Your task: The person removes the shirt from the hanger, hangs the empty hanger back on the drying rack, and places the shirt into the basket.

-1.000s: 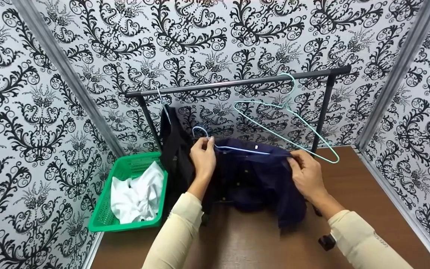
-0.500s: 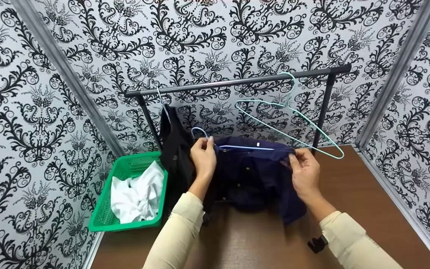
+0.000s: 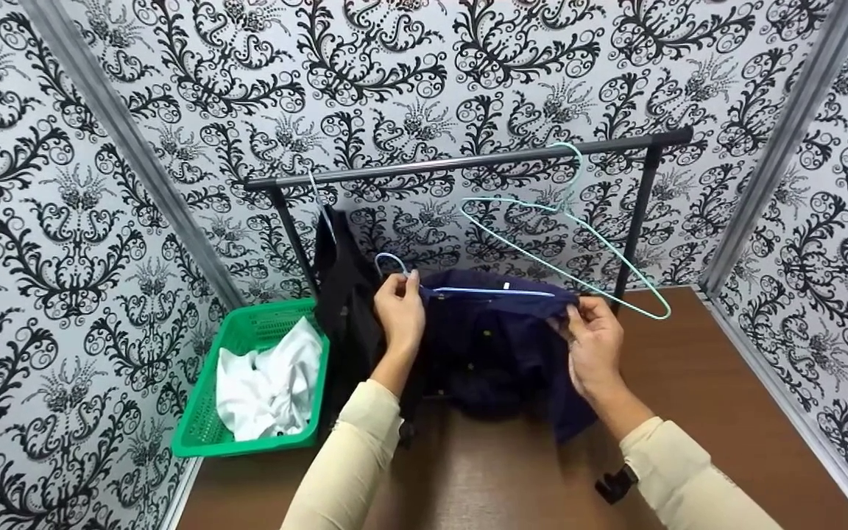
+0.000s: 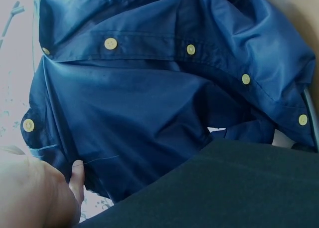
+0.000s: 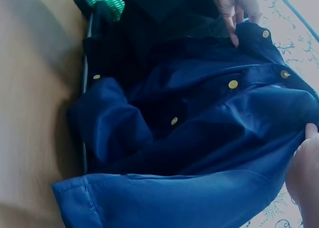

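Note:
A navy shirt (image 3: 512, 361) with yellowish buttons hangs spread between both hands, partly on a light-blue hanger (image 3: 494, 292). My left hand (image 3: 400, 313) pinches this hanger just below its hook, by the shirt's collar side. The right hand (image 3: 595, 346) pinches the shirt's right shoulder, near the end of the hanger's arm. Seen from the left wrist, the shirt front (image 4: 129, 103) droops in folds beside the left hand (image 4: 42, 193). In the right wrist view, the right hand (image 5: 304, 168) holds the shoulder fabric, and a sleeve (image 5: 169, 198) dangles. The hanger's left arm is hidden.
A dark metal rack rail (image 3: 431, 168) runs along the back. A bare mint-green hanger (image 3: 578, 283) hangs at its right, a black garment (image 3: 347, 294) at its left. A green basket (image 3: 185, 438) with white cloth (image 3: 269, 390) stands left on the brown table (image 3: 718, 412).
My right hand has shifted a little left, drawing the shirt's shoulder toward the hanger's end; more of the hanger's arm shows. The left hand stays nearly still. The mint-green hanger sways slightly.

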A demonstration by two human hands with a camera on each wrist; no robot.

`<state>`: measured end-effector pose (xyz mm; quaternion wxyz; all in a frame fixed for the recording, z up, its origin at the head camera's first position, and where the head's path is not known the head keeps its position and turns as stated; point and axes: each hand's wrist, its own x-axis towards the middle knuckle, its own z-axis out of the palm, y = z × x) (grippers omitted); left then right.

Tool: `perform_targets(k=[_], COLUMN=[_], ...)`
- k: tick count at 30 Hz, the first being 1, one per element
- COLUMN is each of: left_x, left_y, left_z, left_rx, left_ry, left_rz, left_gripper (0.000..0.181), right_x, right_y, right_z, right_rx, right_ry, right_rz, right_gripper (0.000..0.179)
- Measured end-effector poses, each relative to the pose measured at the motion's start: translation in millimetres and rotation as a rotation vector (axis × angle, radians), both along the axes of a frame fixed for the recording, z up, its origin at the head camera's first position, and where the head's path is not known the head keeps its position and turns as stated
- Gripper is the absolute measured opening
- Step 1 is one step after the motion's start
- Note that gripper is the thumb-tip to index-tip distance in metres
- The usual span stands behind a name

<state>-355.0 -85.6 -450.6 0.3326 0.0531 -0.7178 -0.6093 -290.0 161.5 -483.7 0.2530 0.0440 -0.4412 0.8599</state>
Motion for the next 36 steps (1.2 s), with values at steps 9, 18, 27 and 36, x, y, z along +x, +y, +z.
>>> perform_targets(k=[9,18,27,36], left_x=[-0.1,0.3,2.9,5.1], left_y=[-0.1,3.1,2.3,2.2], left_z=[-2.5,-2.5,-3.0,-4.1], left_rx=[0.013,0.005,-0.011,-0.018], left_ry=[-0.004,-0.012,-0.027,-0.037], left_rz=[0.003,-0.010,-0.006,-0.002], left_gripper=[0.020,0.020,0.020,0.021], right_x=[-3.7,-3.4,0.7,2.0], right_y=[2,6,6,3], right_z=[-0.9,-5.1,-7.9,-18.7], right_rx=[-0.070,-0.075,-0.121,-0.054], right_ry=[-0.068,-0.138,-0.151,-0.141], right_rz=[0.096,0.104,0.138,0.110], right_gripper=[0.026,0.030,0.031,0.027])
